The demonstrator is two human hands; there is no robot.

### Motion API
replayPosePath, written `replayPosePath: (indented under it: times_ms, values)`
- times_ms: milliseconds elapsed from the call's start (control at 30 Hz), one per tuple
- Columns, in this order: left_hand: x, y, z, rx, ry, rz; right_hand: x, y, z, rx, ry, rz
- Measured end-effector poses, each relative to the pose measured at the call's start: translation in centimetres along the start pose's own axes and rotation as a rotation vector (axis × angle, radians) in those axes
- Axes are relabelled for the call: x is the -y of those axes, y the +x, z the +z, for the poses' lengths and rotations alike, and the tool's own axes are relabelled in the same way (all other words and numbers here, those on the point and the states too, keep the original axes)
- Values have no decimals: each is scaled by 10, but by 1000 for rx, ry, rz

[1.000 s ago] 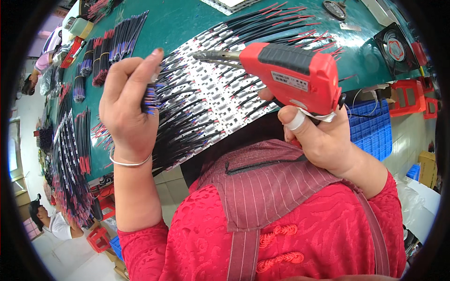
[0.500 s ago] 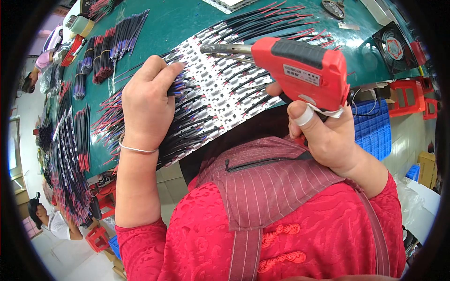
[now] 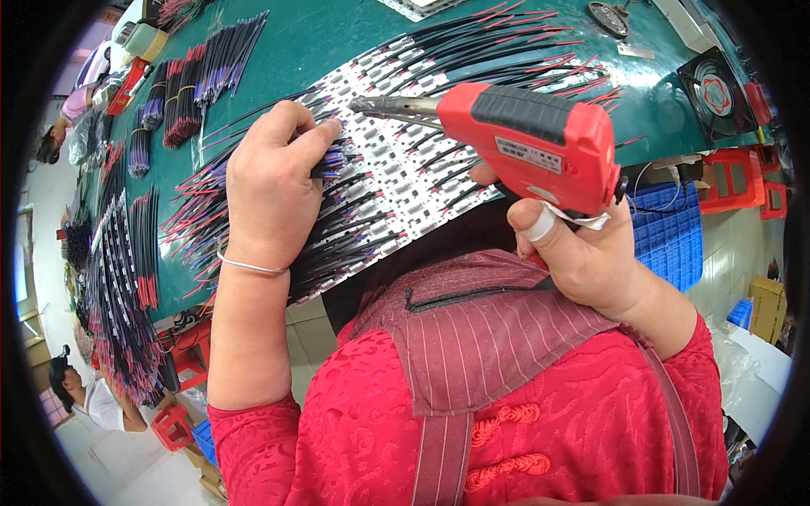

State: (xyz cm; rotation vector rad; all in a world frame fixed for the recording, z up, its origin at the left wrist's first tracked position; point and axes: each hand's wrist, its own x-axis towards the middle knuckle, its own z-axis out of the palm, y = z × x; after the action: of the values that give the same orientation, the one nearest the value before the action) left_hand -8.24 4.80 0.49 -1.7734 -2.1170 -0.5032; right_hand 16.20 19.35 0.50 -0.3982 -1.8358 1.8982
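Note:
A red soldering gun [image 3: 530, 143] with a black top is in my right hand [image 3: 582, 249], whose thumb has a white wrap. The gun's metal tip points left, down at a white circuit board panel [image 3: 396, 185] with rows of small silver parts. My left hand [image 3: 278, 181], closed in a pinch, is at the panel's left side, right by the tip. Its fingers hold a dark wire [image 3: 321, 164], partly hidden behind them. Several black wires [image 3: 506, 59] with red ends fan out from the panel's far right side. More black and purple wires [image 3: 198, 219] spread from its left side.
Bundled wires [image 3: 181, 93] lie on the green table [image 3: 312, 42] at the far left. A black fan [image 3: 715, 91] and a small round metal dish [image 3: 609, 18] are at the far right. A blue crate [image 3: 671, 232] stands below the table's right edge. Two people are at the left.
The soldering gun has moved slightly left and down, its tip now nearer my left fingers. My left hand has shifted a little to the right. The panel has moved slightly right.

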Motion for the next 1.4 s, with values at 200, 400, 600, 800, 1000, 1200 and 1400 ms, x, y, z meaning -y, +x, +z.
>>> replayPosePath:
  times_ms: [200,400,600,800,1000,1200,1400]
  values:
    - [-5,1,-2,37,47,-14,-2,2,3,-2,-23,17]
    - [-4,2,-2,47,60,4,-10,2,0,8,-106,-1]
    - [-3,1,-1,44,78,6,-6,7,3,34,-83,-17]
    - [-3,0,-1,37,77,16,-5,8,3,50,-66,26]
    - [-5,1,-2,50,80,8,-12,8,2,55,-52,-57]
    - [-3,0,-1,42,79,15,-8,11,4,55,-136,-54]
    - [-4,0,-2,41,82,22,-13,10,-4,176,-297,-158]
